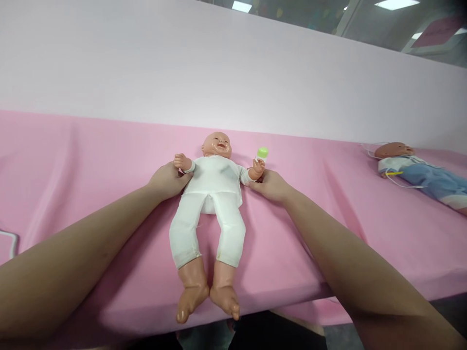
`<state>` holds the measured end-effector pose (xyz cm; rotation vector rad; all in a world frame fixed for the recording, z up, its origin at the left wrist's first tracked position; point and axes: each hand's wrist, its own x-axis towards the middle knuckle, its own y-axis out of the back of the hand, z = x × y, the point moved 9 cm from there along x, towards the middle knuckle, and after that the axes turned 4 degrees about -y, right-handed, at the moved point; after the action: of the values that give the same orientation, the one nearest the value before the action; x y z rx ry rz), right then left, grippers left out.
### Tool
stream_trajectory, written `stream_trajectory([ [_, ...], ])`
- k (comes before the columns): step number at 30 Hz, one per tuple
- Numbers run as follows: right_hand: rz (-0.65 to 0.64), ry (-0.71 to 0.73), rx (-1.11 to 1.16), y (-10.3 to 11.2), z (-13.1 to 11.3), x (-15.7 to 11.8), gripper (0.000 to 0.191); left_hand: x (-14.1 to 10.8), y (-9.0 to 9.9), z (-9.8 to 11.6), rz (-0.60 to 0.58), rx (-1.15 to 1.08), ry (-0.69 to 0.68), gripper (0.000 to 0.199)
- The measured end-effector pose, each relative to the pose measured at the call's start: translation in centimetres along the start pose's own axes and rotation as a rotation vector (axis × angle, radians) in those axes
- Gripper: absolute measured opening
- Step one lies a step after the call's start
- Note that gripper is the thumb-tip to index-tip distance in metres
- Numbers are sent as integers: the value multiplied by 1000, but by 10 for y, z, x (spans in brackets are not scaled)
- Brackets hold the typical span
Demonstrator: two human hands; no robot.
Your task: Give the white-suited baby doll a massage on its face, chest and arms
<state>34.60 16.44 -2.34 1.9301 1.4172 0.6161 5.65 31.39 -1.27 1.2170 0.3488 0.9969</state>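
A: Biggest things first, what do we have around us?

B: The pale wall (146, 63) stands beyond the doll (213, 177); the pink sheet (109, 146) spreads beneath it; the doll itself lies on its back, head towards the wall, feet at the sheet's near edge.

A: And off to the sides?

B: The other doll (436, 177) lies well apart, to the right of the doll; a white thing (14, 245) shows far to its left, too cut off for us to name.

A: How are our hands?

B: Our left hand (170, 181) is curled round the arm on the doll's left side as we see it, thumb by its trunk; our right hand (272, 185) is curled round the arm opposite; the fingertips are hidden, so we cannot tell how firmly they press.

A: What makes this hold good?

B: Evenness, we'd judge; we should match the pressure on both sides, stay close to the trunk, and remember that neither hand supports the head.

A: Anything small nearby?

B: The green-capped bottle (262, 152), just beside the doll's raised hand; we'd mind our right knuckles there.
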Motion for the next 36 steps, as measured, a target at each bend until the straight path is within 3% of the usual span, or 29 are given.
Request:
stream_trajectory([
  [36,-21,-13,19,0,-8,-7,40,-2,5,5,7,-29,-1,29],
])
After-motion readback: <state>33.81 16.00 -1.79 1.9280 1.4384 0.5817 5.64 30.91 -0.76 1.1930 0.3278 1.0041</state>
